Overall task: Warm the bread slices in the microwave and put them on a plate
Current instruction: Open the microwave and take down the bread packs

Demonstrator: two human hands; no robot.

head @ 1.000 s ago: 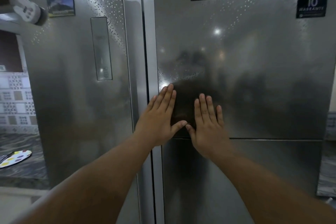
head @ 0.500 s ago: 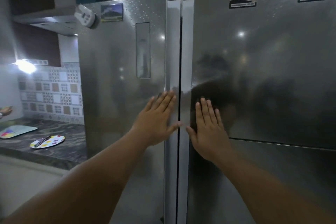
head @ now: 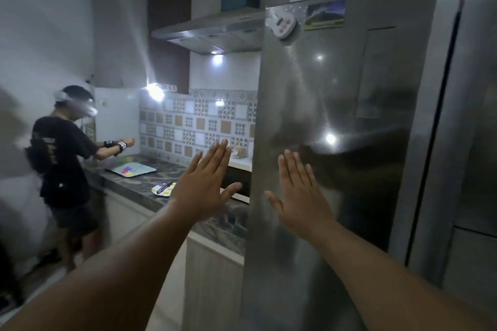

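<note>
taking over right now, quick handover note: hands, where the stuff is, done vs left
Left hand: open, fingers straight, raised in front of the dark marbled counter, holding nothing.
Right hand: open, fingers straight, in front of the steel fridge door; contact unclear.
A round white plate with coloured spots sits on the counter, a dark utensil on it. No bread or microwave in view.
Done: nothing visible. Left: find bread, warm it, plate it.

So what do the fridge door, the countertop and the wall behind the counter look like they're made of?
Fridge door: probably brushed stainless steel or a steel-look finish; it is grey and shows soft reflections of the lights.
Countertop: looks like polished dark stone, maybe marble or granite, given its pale veining, though a laminate can't be ruled out.
Wall: glazed patterned tiles, judging by the square grid and glare.
</note>
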